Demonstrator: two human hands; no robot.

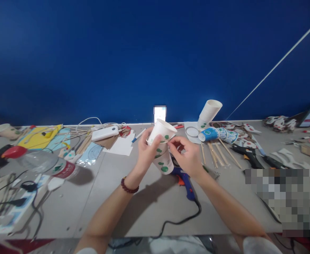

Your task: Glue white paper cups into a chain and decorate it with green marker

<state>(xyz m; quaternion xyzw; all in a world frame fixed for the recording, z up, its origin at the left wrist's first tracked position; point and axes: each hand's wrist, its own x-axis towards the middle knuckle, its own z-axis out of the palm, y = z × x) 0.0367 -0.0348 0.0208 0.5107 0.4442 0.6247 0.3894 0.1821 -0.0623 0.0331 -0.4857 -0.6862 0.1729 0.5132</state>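
My left hand [147, 150] is wrapped round white paper cups with green dots, held tilted above the table. The upper paper cup [160, 131] joins the lower paper cup [165, 164] at a rim; how they are fixed does not show. At that rim, the fingertips of my right hand [186, 155] are pinched together against the right side. Whatever lies between them is too small to make out. Beneath the cups and right hand lies a blue glue gun [188, 185] with an orange trigger, partly hidden.
At the back stand a lit phone [160, 112] and a leaning stack of paper cups [210, 111]. Wooden sticks [215, 155] and a black glue gun [250, 155] lie right. A plastic bottle [45, 164] and a power strip [25, 201] are left. A black cord [180, 220] crosses the front.
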